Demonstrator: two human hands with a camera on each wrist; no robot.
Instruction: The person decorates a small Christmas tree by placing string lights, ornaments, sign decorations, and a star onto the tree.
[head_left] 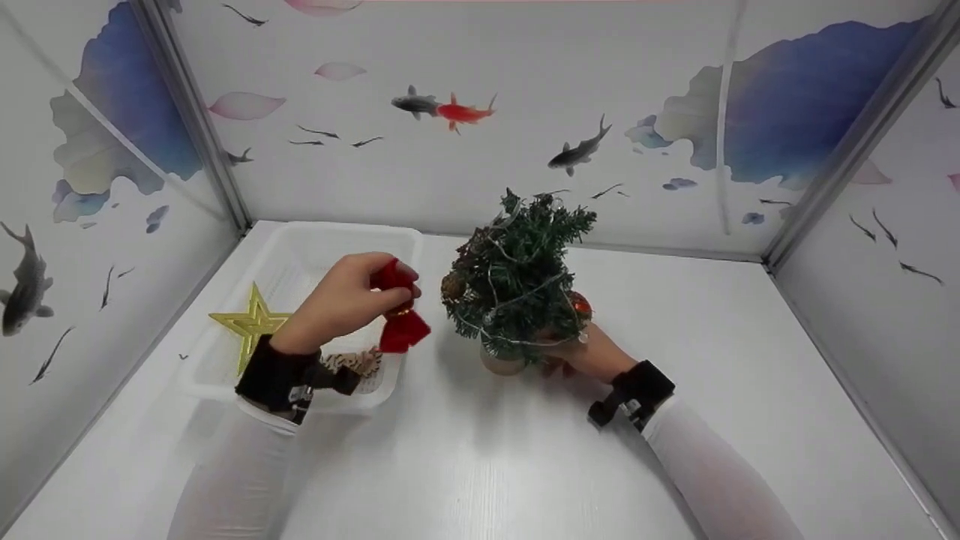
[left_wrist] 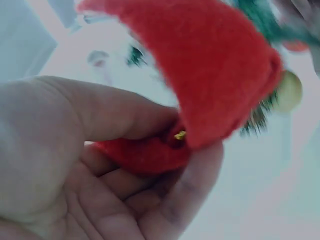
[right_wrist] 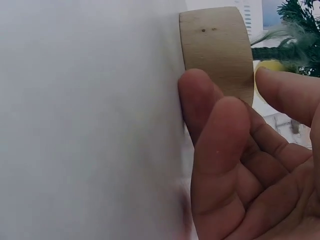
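Observation:
My left hand (head_left: 349, 296) pinches a red fabric bow (head_left: 405, 332) between thumb and fingers, above the right side of a white basket (head_left: 405, 247). A gold knot shows at the bow's middle in the left wrist view. Right of it, a small artificial Christmas tree (head_left: 517, 277) stands upright with pine cones, a red ball and a string of lights. Beneath its right branches is my right hand (head_left: 592, 351), partly hidden. In the right wrist view, its fingers and thumb are spread apart beside the tree's round wooden base (right_wrist: 215, 40); contact is unclear.
Inside the basket lie a gold star (head_left: 251, 319) and a brown patterned piece (head_left: 364, 363), partly behind my left wrist. White panels printed with fish (head_left: 465, 112) enclose the white table (head_left: 487, 465) at the back and both sides.

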